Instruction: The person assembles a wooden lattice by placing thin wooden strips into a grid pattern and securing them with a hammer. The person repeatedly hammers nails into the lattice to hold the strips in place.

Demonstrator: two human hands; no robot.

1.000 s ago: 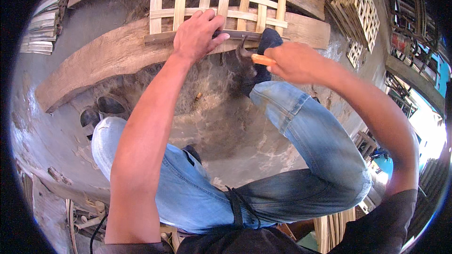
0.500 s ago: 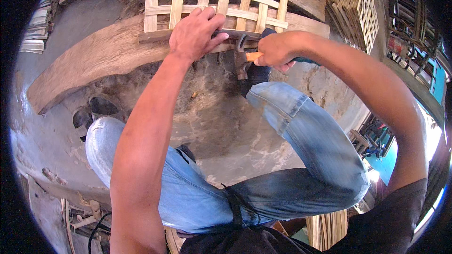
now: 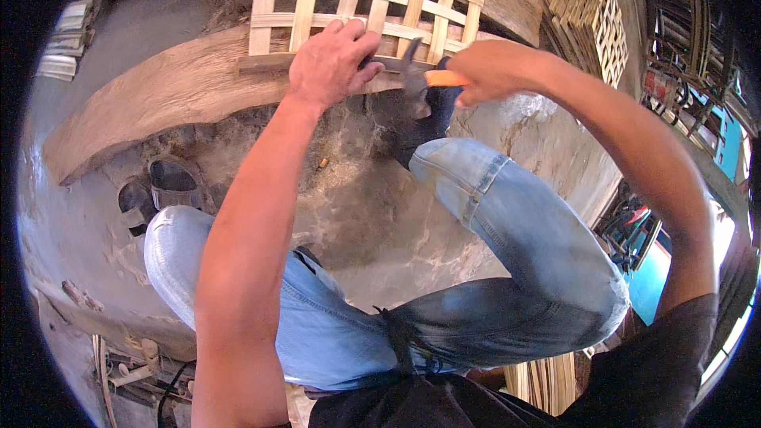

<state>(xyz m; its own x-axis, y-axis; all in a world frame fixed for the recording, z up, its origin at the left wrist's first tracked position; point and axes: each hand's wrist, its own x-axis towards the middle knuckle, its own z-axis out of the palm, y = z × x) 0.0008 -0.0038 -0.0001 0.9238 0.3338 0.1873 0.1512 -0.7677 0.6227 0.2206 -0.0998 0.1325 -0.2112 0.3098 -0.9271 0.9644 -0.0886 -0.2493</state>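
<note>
A pale woven lattice panel (image 3: 349,0) of flat bamboo-like strips lies at the top of the view, on a curved wooden plank. My left hand (image 3: 331,63) is closed over its near edge, fingers on the strips and thumb toward the right. What lies under the palm is hidden. A thin wooden strip (image 3: 265,63) runs along that edge. My right hand (image 3: 493,71) grips a claw hammer (image 3: 414,83) by its orange handle. The dark metal head, a little blurred, is just right of my left thumb, near the panel's edge.
The curved plank (image 3: 143,111) stretches to the left. A stack of woven panels (image 3: 583,12) leans at the upper right. Dark sandals (image 3: 173,182) stand on the floor left of centre. My bent legs in jeans (image 3: 515,230) fill the lower middle. Bundled strips (image 3: 547,384) lie behind my legs.
The hammer has risen slightly and turned, with more of its orange handle showing. My right hand has shifted a little up and to the right. My left hand stays at the panel's edge.
</note>
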